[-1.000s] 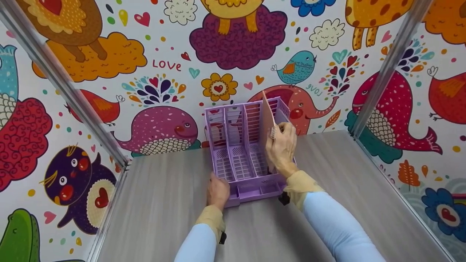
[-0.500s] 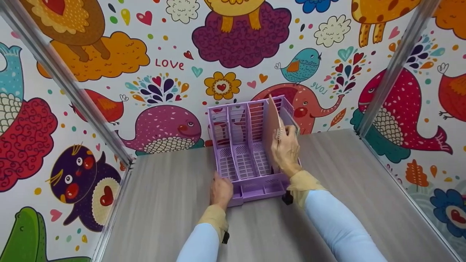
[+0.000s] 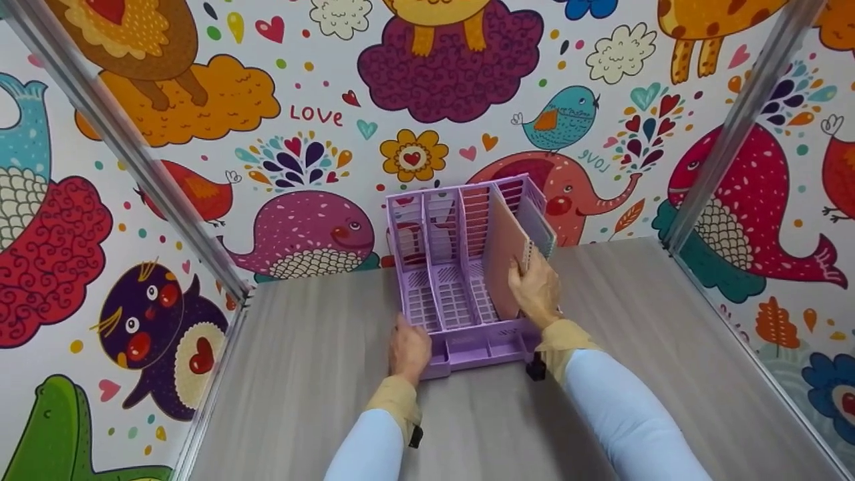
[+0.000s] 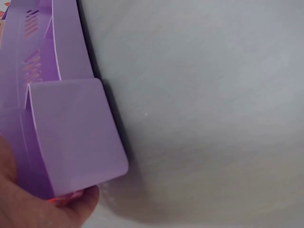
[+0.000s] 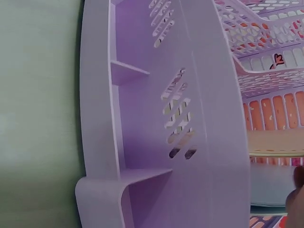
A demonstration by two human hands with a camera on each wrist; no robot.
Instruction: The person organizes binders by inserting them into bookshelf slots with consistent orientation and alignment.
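Note:
A purple file organizer with tall upright dividers stands on the table. My left hand grips its front left corner; in the left wrist view, the thumb and a finger lie around the small corner box. A pink spiral notebook stands on edge in the right part of the organizer. My right hand holds the notebook's spiral edge, thumb on the cover. To its right stands a bluish notebook, partly hidden. In the right wrist view only a bit of the right hand shows at the edge.
Small open trays run along the organizer's front. Behind it rises a wall printed with cartoon animals, with metal posts at the corners. The grey wood-grain table extends on both sides.
The pink notebook has come down and forward into the organizer, and my right hand has lowered with it. The left hand stays at the front left corner. The view has shifted slightly.

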